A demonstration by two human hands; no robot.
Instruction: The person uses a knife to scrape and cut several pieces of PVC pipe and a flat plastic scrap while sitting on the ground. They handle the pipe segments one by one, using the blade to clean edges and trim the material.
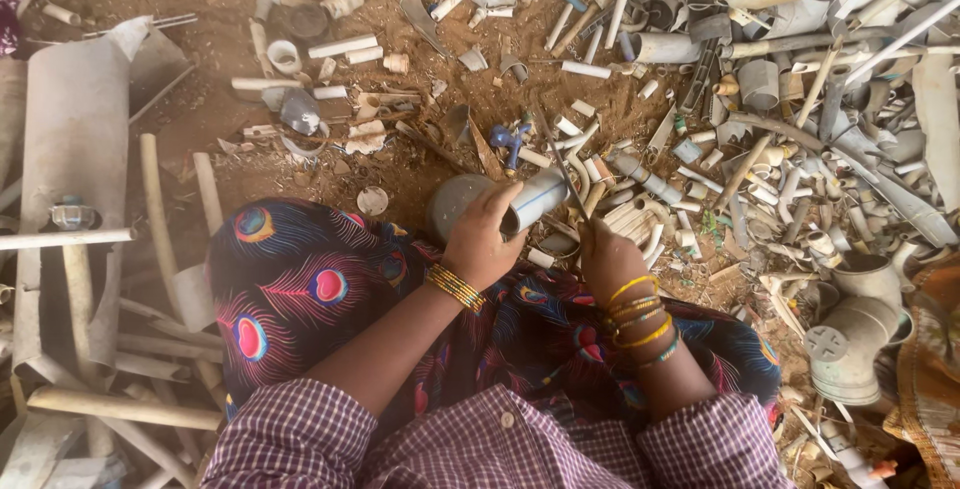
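Left hand [482, 239] is curled around a short grey pipe piece [535, 199], fingers wrapped over its top, wrist bent down, gold bangles [455, 287] at the wrist. The pipe piece lies roughly level just above the knees, its open end toward the right hand, a blue band near that end. Right hand [608, 259] is closed in a fist around the lower end of a thin dark blade [560, 164], which slants up and left past the pipe's open end; can't tell if the blade touches the pipe. Yellow and green bangles [640, 324] stack on the right forearm. Both forearms come out of checked sleeves [300, 439] over a peacock-feather print cloth [310, 289] on the lap. Just behind the left hand sits a round grey fitting [450, 204], mouth up, contents not visible. At lower right a large grey pipe fitting [850, 334] with a cross-marked cap lies on the dirt. Cut pipe scraps [800, 99] are heaped across the upper right; long split pipe halves [75, 149] lie at left.
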